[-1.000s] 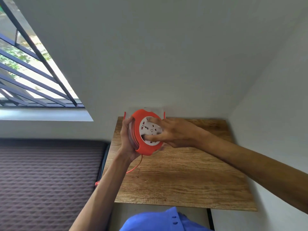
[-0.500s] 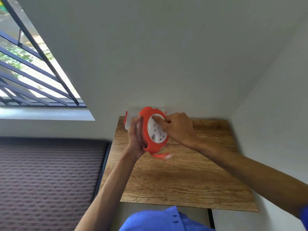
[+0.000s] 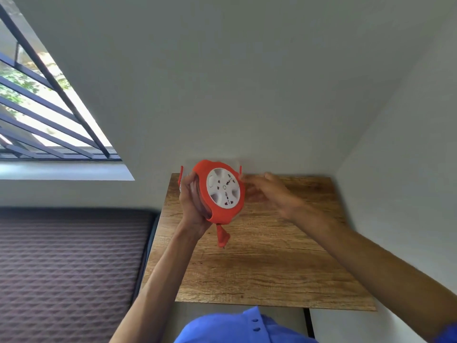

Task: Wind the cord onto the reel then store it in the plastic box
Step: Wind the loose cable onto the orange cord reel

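- A barred window [image 3: 37,107] with dark metal bars fills the upper left, above a pale sill.
- A dark brown quilted mattress [image 3: 69,268] lies at the lower left, just beside the left edge of the wooden table [image 3: 272,268].
- The left hand [image 3: 191,206] is raised above the far left part of the table, fingers and thumb closed around the left rim of the round orange plastic cord reel [image 3: 217,194], holding it on edge and clear of the surface.
- The reel's white socket face [image 3: 223,187] is turned toward the camera and slightly right.
- The orange plug [image 3: 221,237] at the end of the cord hangs just below the reel's bottom edge, above the table; the rest of the cord is not visible outside the reel.
- Behind the reel, at the table's far edge against the wall, stands a clear plastic box [image 3: 237,167] with orange side clips [image 3: 181,174]; most of it is hidden by the reel.
- The right hand [image 3: 269,191] is just right of the reel, blurred, its fingers loosely spread and holding nothing; whether its fingertips touch the reel's rim I cannot tell.
- A blue buttoned shirt [image 3: 237,328] shows at the bottom edge.
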